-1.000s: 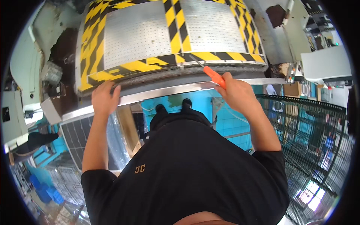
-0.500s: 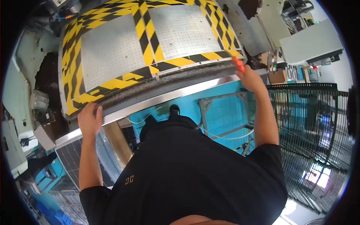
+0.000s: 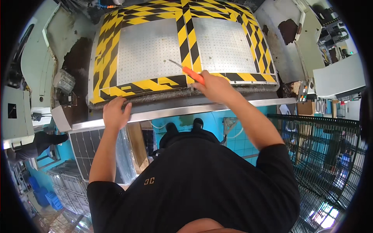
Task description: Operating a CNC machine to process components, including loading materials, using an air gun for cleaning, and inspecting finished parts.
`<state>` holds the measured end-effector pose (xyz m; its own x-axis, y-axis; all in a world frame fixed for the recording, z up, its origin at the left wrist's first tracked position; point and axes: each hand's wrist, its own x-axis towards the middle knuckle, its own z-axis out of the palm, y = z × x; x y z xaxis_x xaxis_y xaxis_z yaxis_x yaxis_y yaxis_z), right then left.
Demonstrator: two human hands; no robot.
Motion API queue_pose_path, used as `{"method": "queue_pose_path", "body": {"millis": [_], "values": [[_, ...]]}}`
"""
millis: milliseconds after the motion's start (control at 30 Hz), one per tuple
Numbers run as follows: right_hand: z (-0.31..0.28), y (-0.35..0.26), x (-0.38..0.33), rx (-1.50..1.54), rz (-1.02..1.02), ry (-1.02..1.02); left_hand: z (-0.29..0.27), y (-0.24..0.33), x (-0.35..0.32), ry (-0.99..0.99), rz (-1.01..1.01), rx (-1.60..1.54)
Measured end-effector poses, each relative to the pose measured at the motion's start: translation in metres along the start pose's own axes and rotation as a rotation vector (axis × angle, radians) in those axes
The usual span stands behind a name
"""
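A large perforated metal plate [image 3: 147,50] with yellow and black hazard stripes fills the upper middle of the head view. My right hand [image 3: 215,86] grips a screwdriver [image 3: 188,70] with an orange handle; its thin shaft points up and left, with the tip over the left perforated panel. My left hand [image 3: 115,112] rests flat on the plate's dark front edge, fingers spread, holding nothing. Below the edge runs a shiny metal rail [image 3: 163,113].
A dark wire-mesh cage [image 3: 322,155] stands at the right. Grey and white machine housings [image 3: 295,35] flank the plate on the right. Another person's dark sleeve [image 3: 39,141] shows at the left. Ribbed panels [image 3: 83,151] lean below the rail, over a teal floor [image 3: 241,132].
My right hand swung out to the plate's right corner, then came back to the middle, with the screwdriver tip now over the left panel. My left hand stayed on the front edge.
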<state>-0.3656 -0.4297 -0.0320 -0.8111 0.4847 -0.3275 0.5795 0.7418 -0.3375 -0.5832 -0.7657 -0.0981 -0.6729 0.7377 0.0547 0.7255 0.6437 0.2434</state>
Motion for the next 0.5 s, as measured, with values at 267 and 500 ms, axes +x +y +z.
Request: {"method": "queue_pose_path", "body": {"millis": [267, 500], "values": [[0.017, 0.099, 0.061, -0.052, 0.056, 0.264, -0.006, 0.001, -0.002, 0.023, 0.026, -0.021], [0.011, 0.17, 0.094, 0.253, 0.373, 0.437, -0.012, 0.006, 0.003, 0.005, 0.013, 0.002]]}}
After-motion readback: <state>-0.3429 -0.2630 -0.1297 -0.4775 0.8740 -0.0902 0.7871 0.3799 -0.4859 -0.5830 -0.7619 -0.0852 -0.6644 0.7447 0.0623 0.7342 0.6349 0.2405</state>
